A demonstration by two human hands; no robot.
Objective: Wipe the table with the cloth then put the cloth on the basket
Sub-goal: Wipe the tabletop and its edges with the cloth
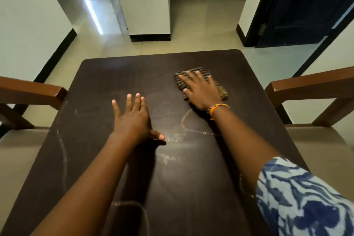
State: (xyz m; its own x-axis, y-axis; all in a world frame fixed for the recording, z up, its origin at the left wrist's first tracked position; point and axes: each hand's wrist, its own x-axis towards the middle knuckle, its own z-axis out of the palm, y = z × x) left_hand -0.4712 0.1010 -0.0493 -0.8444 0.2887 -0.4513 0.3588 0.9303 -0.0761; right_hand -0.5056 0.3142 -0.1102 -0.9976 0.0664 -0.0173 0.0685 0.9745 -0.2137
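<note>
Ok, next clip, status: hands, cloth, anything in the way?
Right hand flat on cloth, far right of table. Left hand open, flat on table. Basket not in view. Nothing in the way.

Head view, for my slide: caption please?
Right hand presses striped cloth on dark table; left hand rests flat.

we're inside a home here, a dining spot by the look of it: dark wooden table (118, 74) flanked by wooden chairs (306, 86), glossy pale floor tiles (201, 25), white walls (28, 15) with black skirting, a hallway opening ahead and a dark door (306, 5) ajar at right.
</note>
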